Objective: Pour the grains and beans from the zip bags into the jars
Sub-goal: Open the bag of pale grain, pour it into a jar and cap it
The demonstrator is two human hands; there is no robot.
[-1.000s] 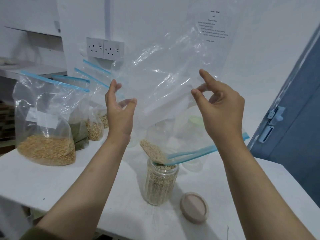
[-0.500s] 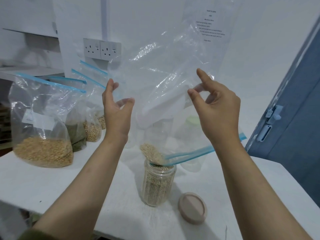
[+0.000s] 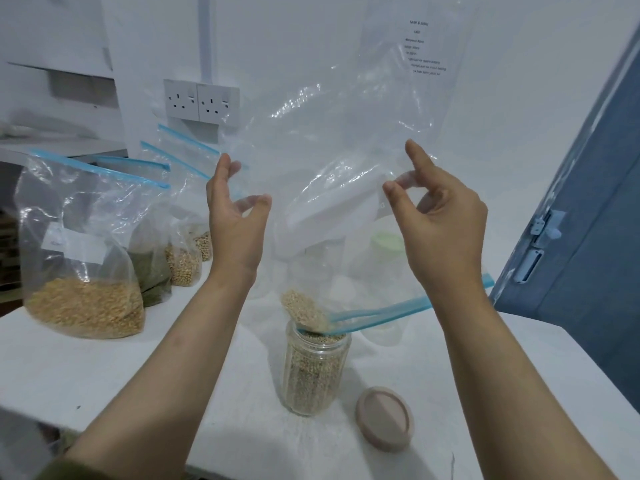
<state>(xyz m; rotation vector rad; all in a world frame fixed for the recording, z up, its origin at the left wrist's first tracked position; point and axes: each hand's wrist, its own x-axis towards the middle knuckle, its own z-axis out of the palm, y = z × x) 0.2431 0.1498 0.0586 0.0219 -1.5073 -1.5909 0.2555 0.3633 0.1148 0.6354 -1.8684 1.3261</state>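
A clear zip bag (image 3: 329, 140) hangs upside down over the table, its blue zip strip (image 3: 398, 308) at the bottom. My left hand (image 3: 235, 216) pinches the bag's left edge between thumb and fingers. My right hand (image 3: 446, 216) pinches its right side, index finger pointing up. A small heap of pale grains (image 3: 304, 310) sits in the bag's lowest corner, right over the mouth of an open glass jar (image 3: 313, 372). The jar is nearly full of the same grains. Its beige lid (image 3: 384, 417) lies on the table to its right.
Several zip bags stand at the left: a large one with yellow grains (image 3: 83, 258), a green-filled one (image 3: 149, 271) and one with beans (image 3: 181, 261). Empty jars, one with a green lid (image 3: 386, 240), show through the held bag. A blue door (image 3: 588, 220) is at the right of the white table (image 3: 86, 368).
Both hands have lifted the bag slightly higher. The grip and the heap of grains in the corner over the jar look much the same.
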